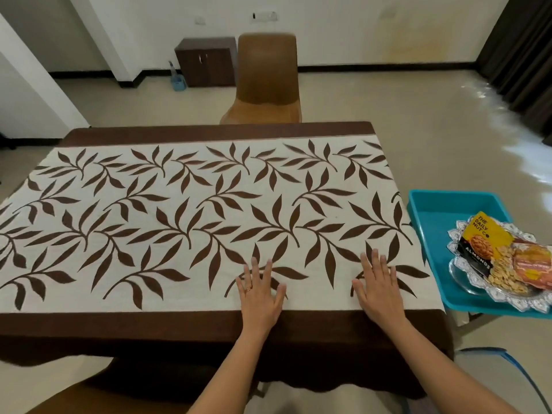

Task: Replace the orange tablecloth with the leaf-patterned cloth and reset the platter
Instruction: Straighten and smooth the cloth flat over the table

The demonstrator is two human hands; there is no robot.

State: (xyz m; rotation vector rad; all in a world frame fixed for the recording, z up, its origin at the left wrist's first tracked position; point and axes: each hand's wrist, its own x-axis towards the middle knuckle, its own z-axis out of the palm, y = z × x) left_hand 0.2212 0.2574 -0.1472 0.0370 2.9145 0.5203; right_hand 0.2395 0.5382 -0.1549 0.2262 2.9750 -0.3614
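Observation:
The leaf-patterned cloth (191, 216), cream with brown leaves and a dark brown border, lies spread flat over the whole table. My left hand (259, 291) presses flat on it near the front edge, fingers straight and spread. My right hand (378, 286) lies flat the same way, a little to the right. The silver-rimmed glass platter (466, 282) holds snack packets, among them a yellow and black almond pack (481, 243), and sits in a blue tray (433, 216) to the right of the table. No orange tablecloth is in view.
A brown chair (265, 82) stands at the table's far side. A dark cabinet (206, 61) and a small blue bin (178, 82) stand by the back wall. Dark curtains (522, 52) hang at the right. Another chair's edge (89, 395) shows at the bottom left.

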